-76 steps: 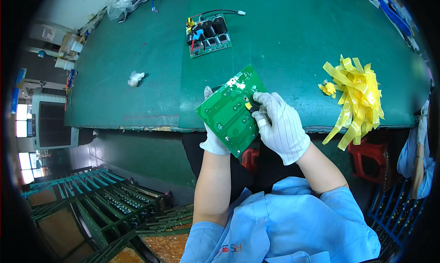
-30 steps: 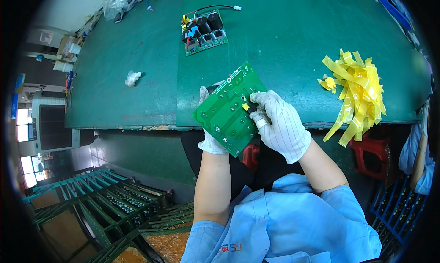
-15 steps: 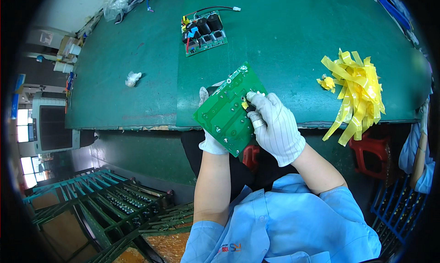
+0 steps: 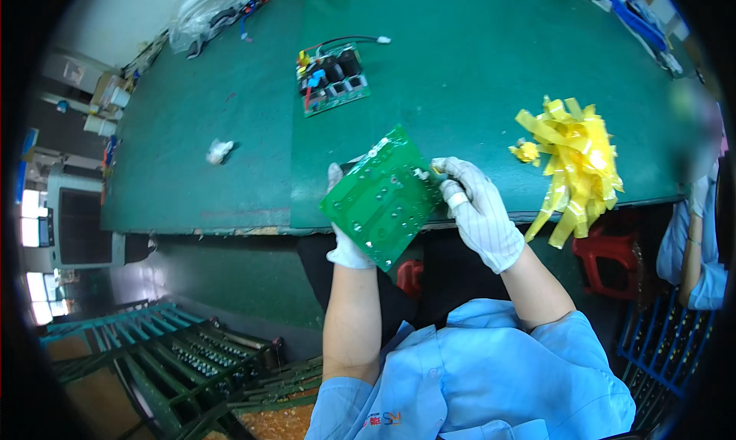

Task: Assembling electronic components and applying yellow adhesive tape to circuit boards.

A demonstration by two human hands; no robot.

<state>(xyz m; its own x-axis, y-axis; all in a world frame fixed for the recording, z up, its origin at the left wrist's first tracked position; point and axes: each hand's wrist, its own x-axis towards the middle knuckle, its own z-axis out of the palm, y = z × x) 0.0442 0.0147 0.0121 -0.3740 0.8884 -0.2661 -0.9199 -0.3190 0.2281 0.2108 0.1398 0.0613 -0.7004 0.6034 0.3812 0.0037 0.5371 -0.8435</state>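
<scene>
In my gloved left hand [image 4: 346,244] I grip a green circuit board [image 4: 382,198], tilted, its solder side facing up. Most of the left fingers are hidden behind the board; a fingertip shows at its far left edge. My gloved right hand [image 4: 483,214] is just off the board's right edge, its fingers closed in a pinch. A small yellow piece of tape [image 4: 435,169] shows at those fingertips. A white patch [image 4: 421,174] lies on the board near its right edge.
A second circuit board [image 4: 334,83] with black capacitors and a cable lies farther back on the green table [image 4: 445,64]. Yellow tape strips [image 4: 579,164] are heaped at the right, a white crumpled wad [image 4: 219,151] at the left. Another person's sleeve [image 4: 675,244] shows at far right.
My right hand has moved right, off the board's face, with the yellow bit at its fingertips. The view has shifted, bringing a yellow-handled tool into sight at the top.
</scene>
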